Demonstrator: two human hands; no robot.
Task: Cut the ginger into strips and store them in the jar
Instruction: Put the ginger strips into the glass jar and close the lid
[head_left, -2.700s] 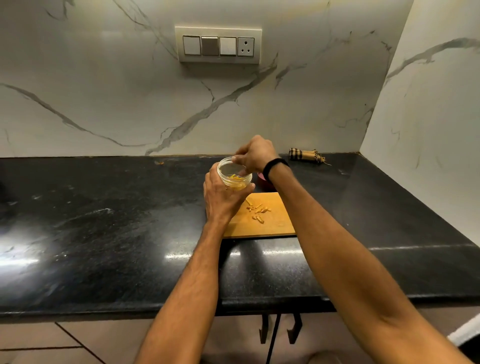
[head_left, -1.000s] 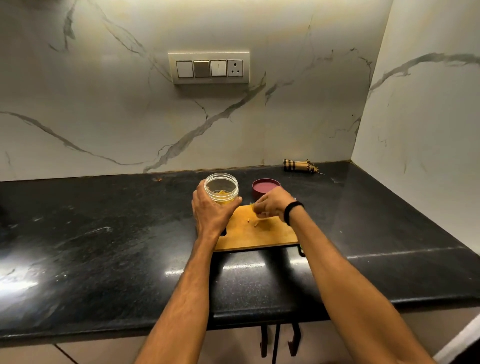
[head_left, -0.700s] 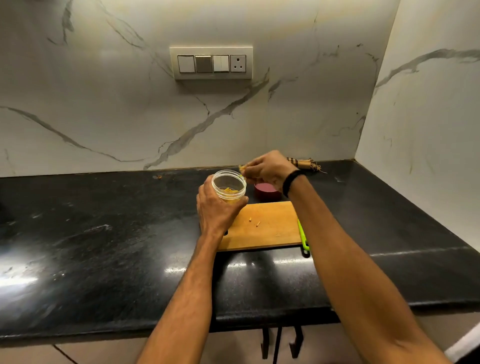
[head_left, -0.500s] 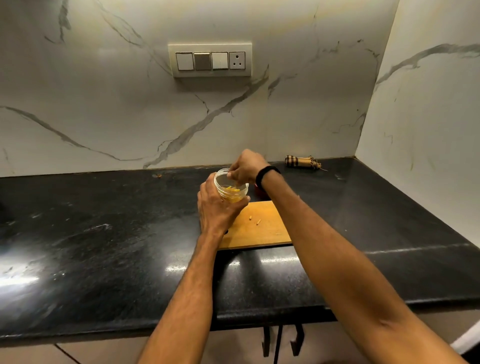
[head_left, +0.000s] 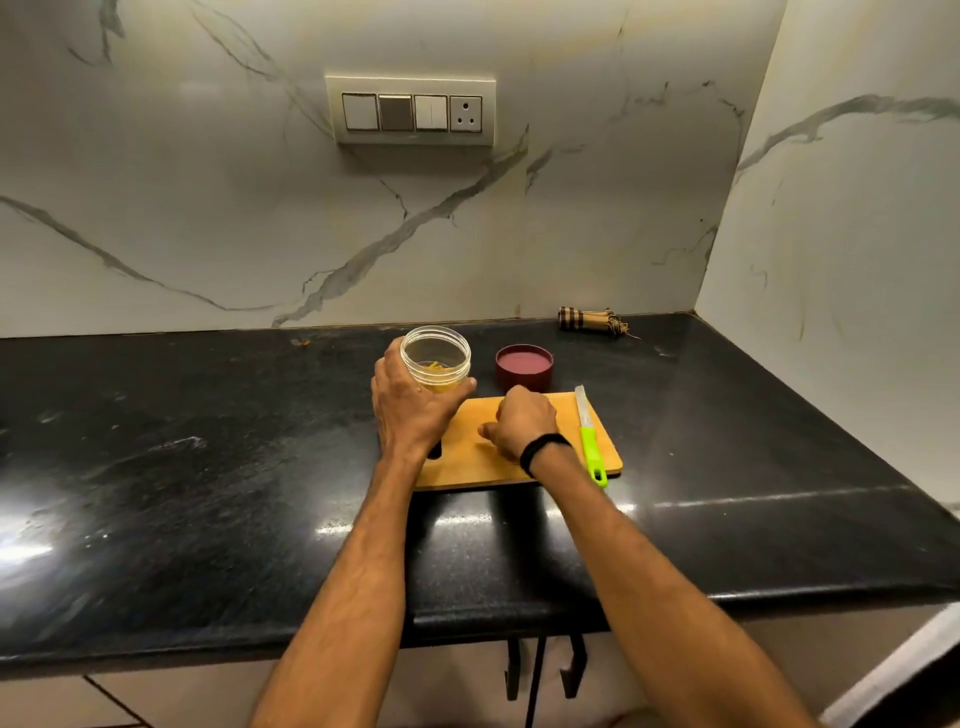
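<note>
Left grip (head_left: 410, 410) wraps the jar (head_left: 435, 358) (ginger strips (head_left: 436, 367) inside) at the cutting board (head_left: 467, 462)'s far-left corner; right grip (head_left: 522, 423) curls on it, hold impossible to tell.

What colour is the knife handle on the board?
Bright lime green; the knife lies along the cutting board's right edge, seen clearly in the head view.

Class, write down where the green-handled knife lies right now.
In the head view, the green-handled knife lies along the right edge of the wooden cutting board, just right of the right hand, blade pointing away from the person.
</note>
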